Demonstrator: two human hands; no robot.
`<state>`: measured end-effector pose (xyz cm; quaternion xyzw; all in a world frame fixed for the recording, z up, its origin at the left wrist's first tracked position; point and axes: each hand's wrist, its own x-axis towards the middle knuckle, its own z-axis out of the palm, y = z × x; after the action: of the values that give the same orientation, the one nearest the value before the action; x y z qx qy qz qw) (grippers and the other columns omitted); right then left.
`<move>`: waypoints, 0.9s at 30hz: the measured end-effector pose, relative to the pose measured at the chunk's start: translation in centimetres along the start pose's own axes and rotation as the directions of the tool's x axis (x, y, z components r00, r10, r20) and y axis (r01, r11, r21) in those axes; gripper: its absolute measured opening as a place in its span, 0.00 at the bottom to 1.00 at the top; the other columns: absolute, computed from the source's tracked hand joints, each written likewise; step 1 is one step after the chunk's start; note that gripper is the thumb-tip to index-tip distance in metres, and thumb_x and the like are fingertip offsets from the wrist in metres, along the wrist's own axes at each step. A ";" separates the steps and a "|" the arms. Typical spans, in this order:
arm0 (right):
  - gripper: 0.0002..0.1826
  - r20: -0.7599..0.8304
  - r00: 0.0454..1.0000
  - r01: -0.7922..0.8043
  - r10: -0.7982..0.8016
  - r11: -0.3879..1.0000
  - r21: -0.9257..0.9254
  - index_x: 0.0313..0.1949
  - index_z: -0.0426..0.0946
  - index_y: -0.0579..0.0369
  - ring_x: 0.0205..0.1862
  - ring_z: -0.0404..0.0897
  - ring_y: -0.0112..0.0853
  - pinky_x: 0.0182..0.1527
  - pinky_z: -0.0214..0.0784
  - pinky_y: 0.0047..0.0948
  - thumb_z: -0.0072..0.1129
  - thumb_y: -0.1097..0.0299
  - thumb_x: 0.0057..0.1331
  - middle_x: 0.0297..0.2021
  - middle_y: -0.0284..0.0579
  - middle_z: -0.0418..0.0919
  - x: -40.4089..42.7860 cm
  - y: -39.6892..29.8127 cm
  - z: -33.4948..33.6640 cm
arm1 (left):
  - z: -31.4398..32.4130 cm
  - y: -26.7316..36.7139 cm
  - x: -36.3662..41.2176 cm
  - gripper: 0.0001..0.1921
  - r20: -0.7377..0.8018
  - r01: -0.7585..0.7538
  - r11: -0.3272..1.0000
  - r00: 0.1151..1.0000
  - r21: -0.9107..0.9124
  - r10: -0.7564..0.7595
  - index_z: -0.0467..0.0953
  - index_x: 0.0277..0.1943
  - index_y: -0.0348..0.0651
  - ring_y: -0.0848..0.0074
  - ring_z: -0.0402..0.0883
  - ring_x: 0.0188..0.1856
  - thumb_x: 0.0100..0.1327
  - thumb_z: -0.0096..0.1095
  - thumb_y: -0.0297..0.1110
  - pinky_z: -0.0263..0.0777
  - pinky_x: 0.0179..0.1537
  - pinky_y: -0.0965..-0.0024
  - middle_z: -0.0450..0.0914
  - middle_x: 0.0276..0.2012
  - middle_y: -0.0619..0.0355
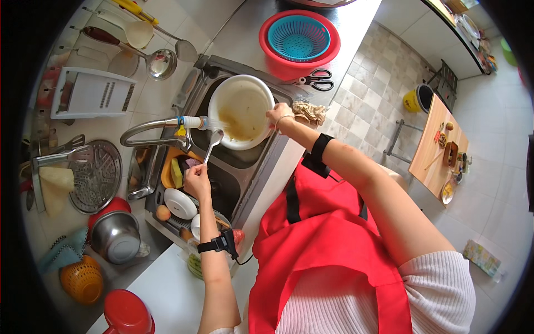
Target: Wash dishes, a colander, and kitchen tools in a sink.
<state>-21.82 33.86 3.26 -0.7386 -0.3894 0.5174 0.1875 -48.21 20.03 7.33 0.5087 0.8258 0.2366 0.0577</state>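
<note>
My left hand grips the handle of a metal spoon, whose bowl is at the left rim of a white basin. With my right hand I hold that basin's right rim; it is tilted over the sink and has brownish liquid with small bits inside. Water sprays from the white nozzle of the faucet towards the spoon and basin. A crumpled beige cloth lies just right of my right hand.
Black-handled scissors and a blue colander in a red basin stand on the counter above the sink. White dishes and an orange sponge holder are at its lower left. Ladles and a grater hang on the wall.
</note>
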 end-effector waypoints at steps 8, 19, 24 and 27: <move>0.10 -0.132 0.883 0.341 -0.451 0.809 -0.479 0.30 0.73 0.59 0.30 0.76 0.45 0.35 0.69 0.38 0.48 0.69 0.49 0.25 0.57 0.75 -0.4 -0.2 -1.7 | 0.0 -1.7 -1.5 0.08 0.056 0.145 0.989 0.988 0.012 -0.145 0.77 0.23 0.45 0.69 0.74 0.26 0.46 0.63 0.40 0.63 0.27 0.66 0.73 0.21 0.62; 0.26 0.087 0.536 0.636 -0.840 0.334 -0.696 0.51 0.57 0.68 0.39 0.74 0.44 0.38 0.69 0.33 0.45 0.73 0.51 0.43 0.64 0.68 -2.0 -2.5 -1.5 | 1.1 -2.1 -1.9 0.09 0.149 0.209 0.974 0.964 0.089 -0.221 0.78 0.24 0.47 0.69 0.75 0.29 0.47 0.61 0.42 0.63 0.32 0.64 0.75 0.25 0.64; 0.25 0.004 0.485 0.609 -0.874 0.335 -0.719 0.50 0.60 0.67 0.36 0.75 0.45 0.36 0.69 0.34 0.46 0.73 0.51 0.39 0.65 0.70 -1.1 -2.6 -2.2 | 1.1 -1.3 -2.0 0.09 0.134 0.197 0.976 0.969 0.094 -0.209 0.78 0.24 0.47 0.69 0.75 0.29 0.47 0.61 0.42 0.63 0.32 0.64 0.75 0.25 0.64; 0.23 -0.030 0.789 0.492 -0.613 0.661 -0.567 0.48 0.63 0.66 0.30 0.76 0.45 0.34 0.69 0.36 0.46 0.72 0.50 0.28 0.62 0.74 -1.1 -2.0 -2.1 | 1.5 -1.8 -2.0 0.09 0.118 0.207 0.977 0.970 0.053 -0.212 0.78 0.24 0.46 0.68 0.75 0.29 0.47 0.61 0.42 0.63 0.31 0.64 0.75 0.24 0.63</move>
<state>-20.84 34.58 6.14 -0.6580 -0.7002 0.2218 0.1662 -48.21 18.12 4.95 0.4332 0.8744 0.1809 0.1228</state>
